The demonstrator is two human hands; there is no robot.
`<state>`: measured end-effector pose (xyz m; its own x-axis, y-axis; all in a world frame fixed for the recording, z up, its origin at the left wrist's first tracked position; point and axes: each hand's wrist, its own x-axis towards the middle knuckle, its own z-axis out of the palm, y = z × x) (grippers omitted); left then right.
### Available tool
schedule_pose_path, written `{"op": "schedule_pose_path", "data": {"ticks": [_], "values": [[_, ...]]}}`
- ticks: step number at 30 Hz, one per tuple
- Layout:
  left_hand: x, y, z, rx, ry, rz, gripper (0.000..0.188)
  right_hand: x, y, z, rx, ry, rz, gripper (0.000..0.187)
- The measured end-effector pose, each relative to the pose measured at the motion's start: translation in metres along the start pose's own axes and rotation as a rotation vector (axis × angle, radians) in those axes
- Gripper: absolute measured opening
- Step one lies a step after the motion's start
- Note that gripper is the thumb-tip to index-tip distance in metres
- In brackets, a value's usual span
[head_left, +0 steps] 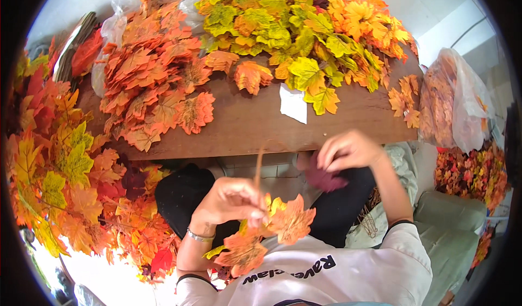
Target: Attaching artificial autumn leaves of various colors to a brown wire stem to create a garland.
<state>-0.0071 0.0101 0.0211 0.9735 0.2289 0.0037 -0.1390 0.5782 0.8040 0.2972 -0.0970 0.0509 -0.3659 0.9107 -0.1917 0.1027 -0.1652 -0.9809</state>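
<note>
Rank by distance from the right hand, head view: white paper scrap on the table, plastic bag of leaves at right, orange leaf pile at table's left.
From the right hand:
1. white paper scrap, just beyond it on the table.
2. plastic bag of leaves, off the table's right end.
3. orange leaf pile, far left of the table.

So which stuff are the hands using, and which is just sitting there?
In use:
left hand holding an orange leaf sprig by its stem
right hand on a dark red leaf

Just lying about:
orange leaf pile
yellow-green leaves
white paper scrap
bagged leaves
</note>
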Motion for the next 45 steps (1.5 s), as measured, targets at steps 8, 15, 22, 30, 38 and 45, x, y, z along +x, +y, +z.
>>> {"op": "schedule_pose_path", "data": {"ticks": [8, 15, 22, 30, 38, 45], "values": [[-0.008, -0.003, -0.01, -0.008, -0.353, -0.045, 0.012, -0.008, 0.032, 0.004, -0.418, -0.064, 0.055, 0.027], [-0.001, -0.003, -0.007, -0.016, -0.296, -0.292, 0.012, 0.073, -0.071, -0.122, -0.547, 0.432, -0.119, 0.024], [0.018, 0.003, -0.012, -0.015, -0.252, -0.319, 0.01, 0.209, -0.062, -0.323, -0.961, 0.969, -0.088, 0.02], [0.02, -0.002, -0.026, -0.078, -0.15, -0.286, 0.013, 0.29, -0.018, -0.398, -1.334, 1.026, 0.033, 0.019], [0.018, 0.001, -0.026, -0.046, -0.113, -0.306, 0.011, 0.294, -0.006, -0.42, -1.023, 1.072, -0.099, 0.024], [0.018, 0.002, -0.016, -0.139, -0.116, -0.339, 0.009, 0.223, -0.072, -0.366, 0.025, 0.991, -0.45, 0.022]]}}
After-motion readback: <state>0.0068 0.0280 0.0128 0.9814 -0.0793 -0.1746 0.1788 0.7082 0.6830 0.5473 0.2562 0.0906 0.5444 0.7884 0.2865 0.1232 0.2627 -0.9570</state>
